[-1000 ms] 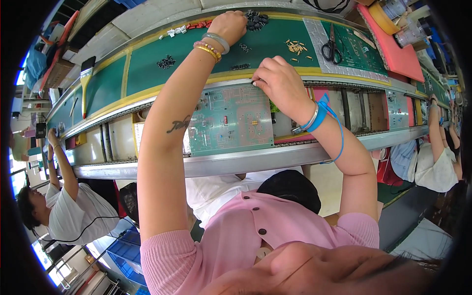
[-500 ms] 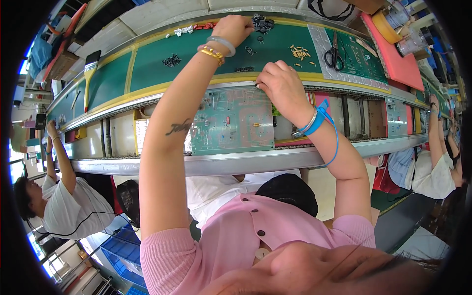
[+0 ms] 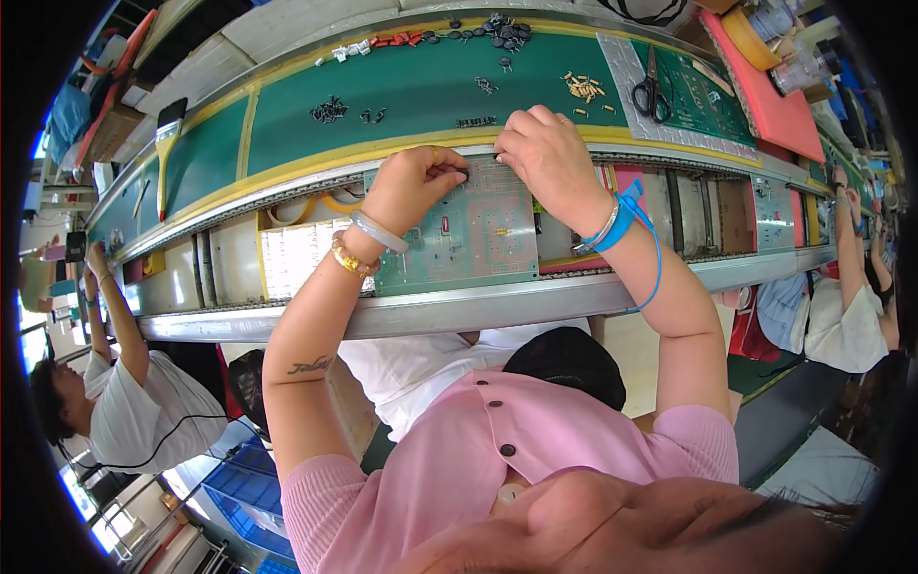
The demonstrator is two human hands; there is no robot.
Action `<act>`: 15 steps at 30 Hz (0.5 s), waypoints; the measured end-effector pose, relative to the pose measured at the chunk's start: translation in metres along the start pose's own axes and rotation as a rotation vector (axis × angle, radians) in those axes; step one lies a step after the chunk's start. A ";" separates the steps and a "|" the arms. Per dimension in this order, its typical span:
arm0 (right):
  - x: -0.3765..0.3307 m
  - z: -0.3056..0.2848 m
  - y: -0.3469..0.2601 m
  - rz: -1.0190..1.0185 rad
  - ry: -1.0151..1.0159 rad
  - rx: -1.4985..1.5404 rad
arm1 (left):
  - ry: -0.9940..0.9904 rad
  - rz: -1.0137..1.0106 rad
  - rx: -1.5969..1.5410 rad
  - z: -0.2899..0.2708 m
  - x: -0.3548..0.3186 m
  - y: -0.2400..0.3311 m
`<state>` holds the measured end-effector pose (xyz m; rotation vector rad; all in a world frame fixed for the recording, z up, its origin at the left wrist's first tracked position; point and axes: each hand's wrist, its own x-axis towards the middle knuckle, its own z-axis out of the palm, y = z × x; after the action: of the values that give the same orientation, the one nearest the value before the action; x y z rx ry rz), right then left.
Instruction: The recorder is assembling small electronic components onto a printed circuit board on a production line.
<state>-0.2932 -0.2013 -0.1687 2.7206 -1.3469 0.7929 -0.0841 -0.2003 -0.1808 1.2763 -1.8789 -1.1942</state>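
A green circuit board point(image 3: 459, 253) lies across the conveyor rails in front of me, with a small red part and a yellow part standing on it. Over its far left portion is my left hand point(image 3: 411, 191), its thumb and fingers pinched around a small black component point(image 3: 465, 175). At the board's far right corner my right hand point(image 3: 547, 158) is closed too, with a tiny dark part point(image 3: 498, 157) showing at its fingertips; its kind is too small to make out. A blue wrist strap point(image 3: 622, 222) with a cord circles my right wrist.
Beyond the rail, a green bench holds black disc components point(image 3: 510, 34), red parts point(image 3: 397, 39), white parts point(image 3: 351, 50), black parts point(image 3: 328, 109) and yellow parts point(image 3: 583, 86). Scissors point(image 3: 652, 91) lie right, a brush point(image 3: 168, 143) left. A co-worker point(image 3: 143, 402) sits at left.
My left hand has come back from the black disc components to the board, a small black component in its fingers. Several discs now lie spread leftward. My right hand has barely moved.
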 end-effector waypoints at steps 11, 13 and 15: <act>0.015 -0.006 0.020 -0.007 -0.056 0.122 | -0.049 -0.057 0.074 -0.003 -0.004 0.007; 0.031 -0.004 0.046 0.158 0.006 0.168 | 0.002 -0.027 0.041 -0.002 -0.003 0.007; 0.047 0.011 0.074 0.182 0.071 0.077 | 0.012 -0.013 0.072 -0.002 0.003 0.016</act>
<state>-0.3204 -0.2853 -0.1732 2.6243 -1.5978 0.9626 -0.0904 -0.2019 -0.1657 1.3326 -1.9235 -1.1328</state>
